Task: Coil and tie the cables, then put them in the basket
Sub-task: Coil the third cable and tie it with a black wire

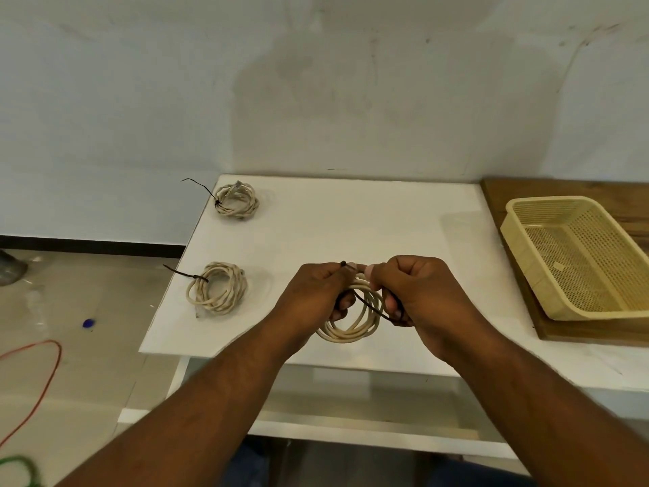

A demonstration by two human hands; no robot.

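Three cream cable coils in play: far tied coil (pixel 237 202) and near tied coil (pixel 217 289) lie on the left side of the white table (pixel 351 223), each cinched with a black tie, tail sticking out. The third coil (pixel 351 328) is between both hands at the table's near edge; can't tell if it rests on the top. The left hand (pixel 314 293) curls round the loops and pinches the zip tie (pixel 372 305) by its head; the right hand (pixel 412 290) is fisted on the tail and the loops.

Risks, my read: the round, smooth-jacketed cable looks springy, so a slack grip lets the loops fan out before the tie locks. The thin stiff strap could also catch only some turns.

The basket (pixel 526 263) is pale yellow perforated plastic, rectangular, nothing in it, on a wooden board (pixel 562 189) at right, well apart
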